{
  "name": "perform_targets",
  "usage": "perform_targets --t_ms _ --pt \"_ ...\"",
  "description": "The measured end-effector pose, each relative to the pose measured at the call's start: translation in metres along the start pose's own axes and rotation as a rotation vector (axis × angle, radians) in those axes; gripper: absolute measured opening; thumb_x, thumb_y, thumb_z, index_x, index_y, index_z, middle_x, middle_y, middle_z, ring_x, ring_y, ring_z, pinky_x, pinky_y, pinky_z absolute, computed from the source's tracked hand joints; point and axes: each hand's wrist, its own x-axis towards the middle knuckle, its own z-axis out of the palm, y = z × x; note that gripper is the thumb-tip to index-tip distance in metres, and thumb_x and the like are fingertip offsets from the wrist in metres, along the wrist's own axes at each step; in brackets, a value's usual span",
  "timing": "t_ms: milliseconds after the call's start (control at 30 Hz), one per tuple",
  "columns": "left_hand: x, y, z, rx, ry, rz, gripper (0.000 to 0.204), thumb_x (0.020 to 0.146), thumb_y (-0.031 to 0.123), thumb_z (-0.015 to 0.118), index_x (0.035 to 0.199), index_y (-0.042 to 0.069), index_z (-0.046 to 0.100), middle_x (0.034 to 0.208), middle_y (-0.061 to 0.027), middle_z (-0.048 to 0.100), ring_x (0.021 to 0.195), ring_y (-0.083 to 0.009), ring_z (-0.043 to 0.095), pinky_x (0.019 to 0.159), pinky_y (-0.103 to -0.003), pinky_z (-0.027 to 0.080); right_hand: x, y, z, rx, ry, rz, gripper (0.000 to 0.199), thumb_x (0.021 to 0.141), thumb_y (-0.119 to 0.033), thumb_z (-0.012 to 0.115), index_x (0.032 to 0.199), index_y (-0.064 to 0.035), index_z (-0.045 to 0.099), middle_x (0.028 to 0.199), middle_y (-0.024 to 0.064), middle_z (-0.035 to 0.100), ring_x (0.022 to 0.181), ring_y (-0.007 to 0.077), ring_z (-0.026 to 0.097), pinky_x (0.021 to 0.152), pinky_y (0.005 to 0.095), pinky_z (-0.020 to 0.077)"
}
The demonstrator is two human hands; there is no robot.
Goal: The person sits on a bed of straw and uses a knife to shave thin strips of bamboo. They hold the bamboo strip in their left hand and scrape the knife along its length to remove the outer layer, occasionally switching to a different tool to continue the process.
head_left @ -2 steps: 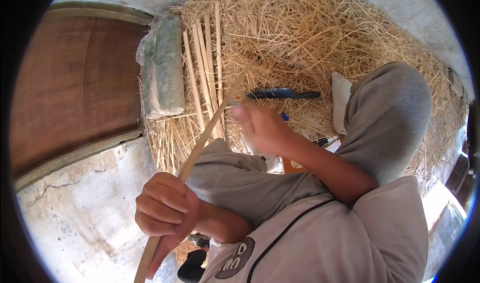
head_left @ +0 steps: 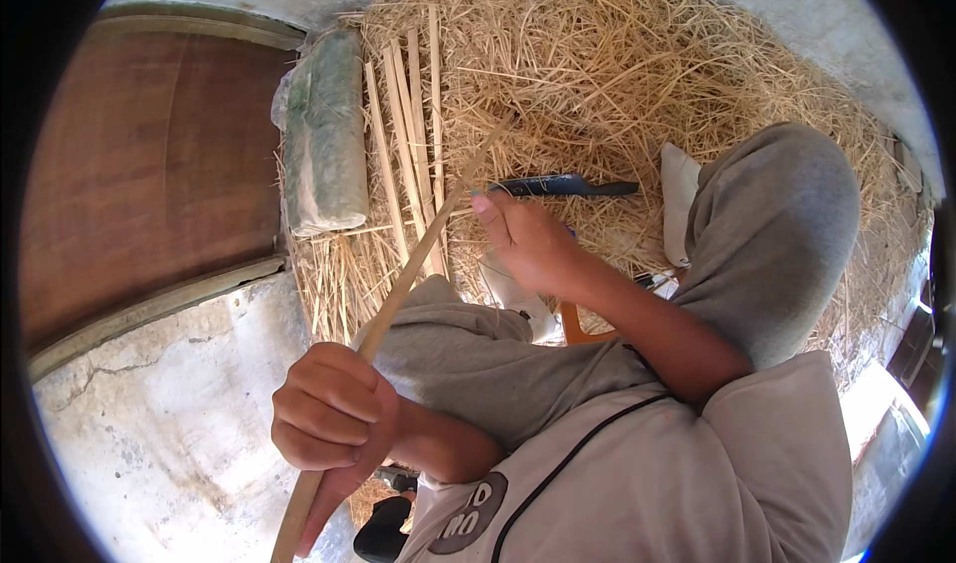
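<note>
My left hand (head_left: 334,409) is wrapped in a fist round a long, thin wooden strip (head_left: 398,289), low on the left. The strip slants up and away from me, and its far end narrows over the straw. Near its upper part my right hand (head_left: 533,244) is closed, thumb and fingers pinched together. A small teal bit shows at the thumb tip, beside or against the strip. What the pinch holds is too small to name. Beyond the right hand a dark knife (head_left: 563,185) lies on the straw.
Loose straw (head_left: 637,55) covers the floor ahead. Several pale wooden strips (head_left: 403,135) lie beside a green and whitish plastic-wrapped bundle (head_left: 329,135). A brown wooden panel (head_left: 149,175) is at the left, above a cracked wall (head_left: 169,404). My bent knee (head_left: 787,195) rises at the right.
My right hand has shifted slightly right and up along the wooden strip and looks less blurred. My left hand keeps its grip with hardly any movement.
</note>
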Motion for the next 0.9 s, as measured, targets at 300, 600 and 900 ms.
perform_targets --t_ms 300,600,900 --pt "0.002 0.000 0.004 -0.018 -0.015 0.006 0.084 0.071 0.100 0.042 0.055 0.019 0.032 0.049 0.0054 0.033 0.049 -0.0086 0.030 0.053 -0.028 0.019 0.024 0.026 -0.005 0.103 -0.072 0.215 0.052 0.111 -0.045 0.036 0.096 0.0001 0.057 0.062 0.0209 0.059 0.062 0.0444 0.064 0.058 0.0528 0.0487" --pt "0.004 0.003 -0.002 -0.061 -0.028 0.031 0.084 0.071 0.101 0.041 0.054 0.019 0.030 0.047 0.0064 0.028 0.047 -0.0079 0.024 0.053 -0.028 0.015 0.002 -0.009 0.002 0.072 -0.051 0.029 0.052 0.112 -0.043 0.035 0.103 0.0008 0.061 0.061 0.0202 0.058 0.060 0.0380 0.062 0.063 0.0519 0.0484" --pt "0.001 0.004 0.006 -0.075 0.007 0.030 0.085 0.072 0.100 0.043 0.056 0.018 0.030 0.050 0.0053 0.026 0.051 -0.0097 0.022 0.055 -0.031 0.015 -0.003 -0.015 0.011 -0.021 0.013 -0.161 0.045 0.110 -0.039 0.041 0.105 0.0008 0.060 0.062 0.0197 0.061 0.057 0.0416 0.063 0.057 0.0518 0.0496"
